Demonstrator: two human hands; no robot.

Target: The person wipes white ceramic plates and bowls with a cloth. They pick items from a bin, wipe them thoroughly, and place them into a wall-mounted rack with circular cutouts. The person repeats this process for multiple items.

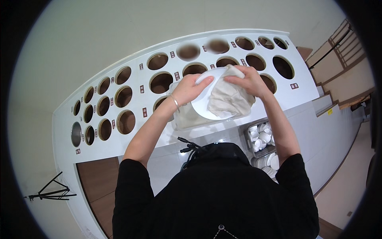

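Observation:
My left hand (191,87) grips the left rim of a round white plate (199,103), its thumb on the upper face. My right hand (249,80) pinches a crumpled beige cloth (228,100) at the plate's upper right edge. The cloth lies over the plate's right side and hangs down across it. Whether the right fingers also hold the rim under the cloth cannot be told. Below the plate, a translucent plastic container (188,121) stands on the white counter and is partly hidden by the plate and my left arm.
The white counter (140,125) has rows of round cut-outs with small labels bearing writing. One hole at the far left holds a metal insert (76,134). Near my right arm are a bin (249,140) of white bowls and stacked white plates (264,161). A black tripod (53,194) is at lower left.

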